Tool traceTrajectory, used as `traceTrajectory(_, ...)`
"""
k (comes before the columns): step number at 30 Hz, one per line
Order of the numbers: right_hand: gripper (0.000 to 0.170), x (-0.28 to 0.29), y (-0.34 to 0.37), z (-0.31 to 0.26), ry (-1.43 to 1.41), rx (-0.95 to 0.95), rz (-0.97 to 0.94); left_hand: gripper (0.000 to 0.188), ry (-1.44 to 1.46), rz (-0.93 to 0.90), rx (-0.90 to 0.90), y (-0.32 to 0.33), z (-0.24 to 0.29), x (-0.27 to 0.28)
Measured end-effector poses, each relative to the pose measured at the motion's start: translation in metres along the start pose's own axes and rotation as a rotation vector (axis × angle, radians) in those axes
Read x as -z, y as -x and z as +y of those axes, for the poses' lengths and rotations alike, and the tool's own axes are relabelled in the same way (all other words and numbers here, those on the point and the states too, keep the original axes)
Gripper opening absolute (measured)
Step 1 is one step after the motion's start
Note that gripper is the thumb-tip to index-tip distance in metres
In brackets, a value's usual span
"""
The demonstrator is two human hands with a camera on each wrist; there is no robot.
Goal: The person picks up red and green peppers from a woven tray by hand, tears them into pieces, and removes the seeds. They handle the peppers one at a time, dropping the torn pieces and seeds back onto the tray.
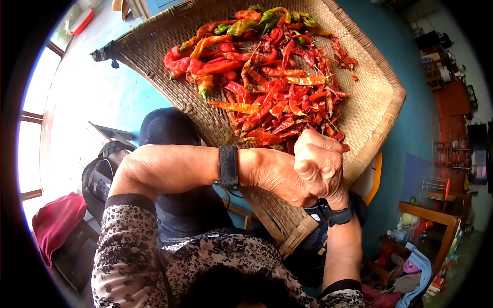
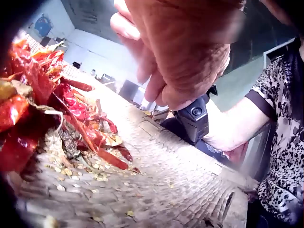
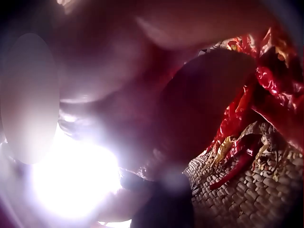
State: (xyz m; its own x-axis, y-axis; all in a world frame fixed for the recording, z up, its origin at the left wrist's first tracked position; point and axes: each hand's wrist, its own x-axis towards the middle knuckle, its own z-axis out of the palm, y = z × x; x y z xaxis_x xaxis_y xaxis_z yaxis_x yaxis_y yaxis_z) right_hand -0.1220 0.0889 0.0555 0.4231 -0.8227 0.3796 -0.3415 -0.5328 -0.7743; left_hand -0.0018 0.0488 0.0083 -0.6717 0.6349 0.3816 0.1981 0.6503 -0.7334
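Reaching across from the left, my left hand (image 1: pixel 280 177) lies against my right wrist in the head view, right by the small black camera (image 2: pixel 192 118) strapped there. Its fingers are hidden beneath and behind the right hand. My right hand (image 1: pixel 321 164) is raised above the near edge of the chillies, its fingers curled in and thumb bent; nothing shows in its grasp. Red chillies (image 1: pixel 277 97), many of them dried and wrinkled, lie heaped on a woven tray (image 1: pixel 370 102) just beyond both hands. Dark blurred shapes fill much of the right wrist view.
Several green and orange chillies (image 1: pixel 249 23) lie at the far side of the heap. Loose seeds (image 2: pixel 76 175) dot the weave. A pink cloth (image 1: pixel 59 223) hangs at the left. To the right are a wooden frame (image 1: pixel 429 210) and a light blue cloth (image 1: pixel 418 269).
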Motion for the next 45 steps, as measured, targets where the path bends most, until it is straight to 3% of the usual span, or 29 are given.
traceTrajectory(2,0.049,-0.003,-0.006,0.012,-0.025,0.034,0.042,0.007,-0.037,-0.035,0.019,0.002,0.002,-0.005)
traceTrajectory(4,0.05,-0.008,-0.01,0.013,-0.057,0.063,0.088,0.007,0.389,-0.039,0.121,0.005,0.009,-0.016)
traceTrajectory(5,0.05,-0.01,-0.013,0.008,-0.114,0.058,0.063,0.007,0.189,-0.029,0.045,0.004,0.002,-0.009)
traceTrajectory(8,0.052,-0.007,-0.007,0.007,-0.173,0.01,0.044,0.005,0.229,0.001,0.115,0.001,-0.002,-0.001)
traceTrajectory(9,0.053,-0.004,-0.003,0.013,-0.143,0.023,0.055,0.005,-0.002,-0.012,0.002,0.001,-0.01,0.003)
traceTrajectory(10,0.054,0.0,0.0,0.016,-0.114,0.036,0.065,0.005,-0.002,-0.013,0.002,0.002,-0.011,-0.001)
traceTrajectory(12,0.055,0.008,0.003,0.023,-0.032,0.082,0.169,0.006,0.608,0.113,0.175,0.003,-0.019,-0.004)
traceTrajectory(13,0.047,0.018,0.009,0.034,-0.066,0.077,0.264,0.008,0.749,0.066,0.322,0.011,-0.027,0.0)
traceTrajectory(14,0.045,0.024,0.014,0.045,-0.132,0.106,0.417,0.009,0.761,0.075,0.4,0.019,-0.037,-0.005)
traceTrajectory(16,0.046,0.04,0.02,0.045,-0.048,-0.142,0.709,0.018,0.695,0.085,0.753,0.039,-0.061,-0.003)
traceTrajectory(17,0.047,0.044,0.018,0.046,-0.117,-0.166,0.771,0.022,0.578,0.01,0.903,0.051,-0.069,-0.011)
traceTrajectory(18,0.048,0.046,0.016,0.045,-0.187,-0.188,0.836,0.027,0.532,-0.223,1.135,0.055,-0.077,-0.015)
traceTrajectory(20,0.049,0.043,0.014,0.045,-0.078,-0.324,0.836,0.036,0.511,-0.275,1.25,0.078,-0.076,-0.054)
traceTrajectory(22,0.047,0.038,0.013,0.051,0.005,-0.327,0.761,0.044,0.583,-0.327,1.293,0.082,-0.073,-0.08)
traceTrajectory(24,0.044,0.037,0.011,0.052,-0.008,-0.373,0.669,0.052,0.461,-0.358,1.198,0.079,-0.065,-0.088)
traceTrajectory(25,0.043,0.036,0.009,0.051,0.019,-0.427,0.645,0.039,0.574,-0.486,1.251,0.077,-0.061,-0.093)
traceTrajectory(26,0.041,0.034,0.008,0.051,0.042,-0.482,0.62,0.039,0.574,-0.484,1.251,0.076,-0.062,-0.093)
traceTrajectory(28,0.038,0.036,0.01,0.055,0.061,-0.536,0.563,0.021,0.598,-0.481,1.17,0.076,-0.065,-0.094)
traceTrajectory(30,0.033,0.037,0.014,0.067,0.199,-0.545,0.515,0.013,0.621,-0.448,1.227,0.064,-0.066,-0.075)
traceTrajectory(33,0.024,0.031,0.013,0.067,0.205,-0.415,0.526,0.016,0.584,-0.171,1.206,0.053,-0.06,-0.056)
traceTrajectory(38,0.018,0.027,0.005,0.056,0.317,-0.295,0.544,0.018,0.686,-0.169,1.235,0.04,-0.055,-0.042)
traceTrajectory(42,0.011,0.041,0.013,0.05,0.246,-0.22,0.821,0.018,0.65,-0.028,1.209,0.052,-0.055,-0.047)
traceTrajectory(44,0.015,0.061,0.026,0.047,0.274,-0.204,0.904,0.021,0.812,-0.291,1.271,0.063,-0.054,-0.049)
traceTrajectory(45,0.017,0.073,0.035,0.049,0.339,-0.207,0.975,0.019,0.814,-0.288,1.261,0.063,-0.054,-0.046)
